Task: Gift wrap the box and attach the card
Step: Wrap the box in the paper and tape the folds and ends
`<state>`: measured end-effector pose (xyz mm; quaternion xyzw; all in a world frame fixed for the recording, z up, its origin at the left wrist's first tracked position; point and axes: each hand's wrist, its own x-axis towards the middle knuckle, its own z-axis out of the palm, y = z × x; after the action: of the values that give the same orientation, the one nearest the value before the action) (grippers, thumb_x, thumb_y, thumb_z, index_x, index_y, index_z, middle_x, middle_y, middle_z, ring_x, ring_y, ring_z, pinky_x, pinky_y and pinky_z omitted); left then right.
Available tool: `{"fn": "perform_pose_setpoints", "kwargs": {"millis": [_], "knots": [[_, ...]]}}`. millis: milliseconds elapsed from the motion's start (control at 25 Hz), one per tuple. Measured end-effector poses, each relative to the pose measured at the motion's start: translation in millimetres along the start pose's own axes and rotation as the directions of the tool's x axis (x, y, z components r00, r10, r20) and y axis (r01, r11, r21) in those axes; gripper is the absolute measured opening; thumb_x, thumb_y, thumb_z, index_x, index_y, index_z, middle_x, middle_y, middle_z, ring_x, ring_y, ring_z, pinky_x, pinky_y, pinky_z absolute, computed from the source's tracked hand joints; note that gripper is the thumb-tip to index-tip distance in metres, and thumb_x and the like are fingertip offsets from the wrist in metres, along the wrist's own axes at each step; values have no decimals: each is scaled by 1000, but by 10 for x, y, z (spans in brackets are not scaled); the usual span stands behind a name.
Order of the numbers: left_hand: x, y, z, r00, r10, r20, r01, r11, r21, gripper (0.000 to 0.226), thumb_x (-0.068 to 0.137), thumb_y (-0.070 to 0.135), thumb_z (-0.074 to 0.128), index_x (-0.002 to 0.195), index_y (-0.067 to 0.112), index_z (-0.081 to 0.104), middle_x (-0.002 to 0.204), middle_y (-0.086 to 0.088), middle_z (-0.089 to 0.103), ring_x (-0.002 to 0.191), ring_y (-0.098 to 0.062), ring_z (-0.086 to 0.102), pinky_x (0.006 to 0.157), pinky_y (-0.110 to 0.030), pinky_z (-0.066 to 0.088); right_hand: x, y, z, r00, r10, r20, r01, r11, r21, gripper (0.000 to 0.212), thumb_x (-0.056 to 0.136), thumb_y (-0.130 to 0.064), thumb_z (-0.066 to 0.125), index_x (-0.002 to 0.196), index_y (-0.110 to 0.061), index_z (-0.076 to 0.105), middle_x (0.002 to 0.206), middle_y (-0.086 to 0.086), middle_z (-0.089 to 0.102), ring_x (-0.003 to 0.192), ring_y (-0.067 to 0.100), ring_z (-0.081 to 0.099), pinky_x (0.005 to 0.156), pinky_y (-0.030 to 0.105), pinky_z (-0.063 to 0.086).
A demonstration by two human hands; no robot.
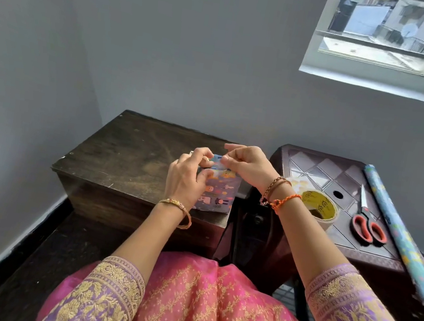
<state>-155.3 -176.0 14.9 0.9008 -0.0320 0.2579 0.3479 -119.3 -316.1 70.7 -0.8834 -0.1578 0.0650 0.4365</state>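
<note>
Two hands (left, right) pinch wrapped box flap | surface | stool: tape roll, scissors, paper roll.

Dark wooden table: wrapped box. Plastic stool: tape roll, scissors, wrapping-paper roll.

I see the wrapped box on the right end of the wooden table, with my left hand on its left side and my right hand at its top. To the right stands a stool — on it, from left to right, a tape roll, scissors and a paper roll.
</note>
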Motion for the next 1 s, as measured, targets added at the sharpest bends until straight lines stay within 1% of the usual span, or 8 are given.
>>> {"fn": "perform_pose_setpoints", "kwargs": {"millis": [120, 160, 240, 320, 440, 600, 800, 1000], "knots": [[0, -63, 40, 996, 64, -64, -65, 998, -1, 14, 84, 17, 61, 95, 8, 62, 84, -2, 69, 81, -24, 62, 78, -42, 50, 46, 43, 60, 996, -8, -94, 2, 997, -72, 29, 87, -12, 59, 80, 17, 62, 119, 12, 61, 120, 14, 52, 86, 18, 39], [-7, -68, 59, 993, 72, -96, -72, 997, 2, 16, 87, 23, 56, 92, 9, 62, 81, -2, 68, 77, -24, 62, 77, -40, 50, 51, 39, 77, 995, -7, -101, -3, 995, -97, 29, 87, -12, 59, 80, 15, 62, 118, 12, 62, 118, 15, 53, 83, 15, 37], [-21, -50, 103, 986, 56, -156, -59, 998, -17, 31, 90, 30, 41, 88, 8, 63, 75, -2, 67, 72, -24, 62, 78, -35, 45, 68, 40, 132, 992, -10, -124, -9, 989, -149, 26, 87, -15, 59, 79, 9, 63, 118, 9, 63, 116, 16, 54, 83, 18, 37], [-14, -7, 136, 979, 37, -201, -46, 998, -39, 37, 91, 31, 35, 86, 8, 64, 71, -1, 66, 70, -23, 61, 79, -32, 40, 90, 67, 202, 985, -11, -175, -17, 988, -157, 22, 87, -19, 59, 79, 0, 66, 120, 4, 62, 113, 17, 55, 88, 25, 39], [-15, 12, 177, 971, 41, -236, -51, 998, -36, 37, 90, 32, 36, 85, 8, 63, 68, 0, 64, 66, -22, 60, 83, -31, 35, 85, 91, 291, 965, 9, -262, -49, 988, -143, 18, 87, -23, 59, 86, -8, 70, 121, -3, 61, 108, 15, 55, 85, 22, 36], [-10, -35, 234, 964, 55, -258, -61, 998, -18, 34, 87, 37, 44, 91, 8, 61, 75, 0, 67, 70, -20, 62, 93, -26, 30, 85, 101, 383, 928, 29, -372, -72, 992, -102, 16, 87, -21, 60, 89, -9, 71, 114, -4, 63, 101, 12, 58, 77, 17, 35], [-34, -94, 299, 955, 121, -271, -112, 993, 48, 28, 79, 35, 54, 92, 11, 58, 77, 2, 67, 73, -22, 64, 92, -27, 27, 97, 106, 489, 884, 41, -466, -77, 995, -58, 17, 86, -22, 61, 87, -8, 70, 107, -3, 63, 93, 11, 59, 72, 14, 36], [-45, -156, 358, 945, 156, -288, -145, 988, 59, 24, 78, 34, 56, 95, 20, 47, 80, 1, 65, 75, -19, 61, 92, -27, 28, 115, 83, 493, 868, 53, -494, -126, 985, -117, 17, 85, -26, 62, 90, -12, 72, 105, -5, 65, 95, 11, 59, 72, 15, 35]]}}
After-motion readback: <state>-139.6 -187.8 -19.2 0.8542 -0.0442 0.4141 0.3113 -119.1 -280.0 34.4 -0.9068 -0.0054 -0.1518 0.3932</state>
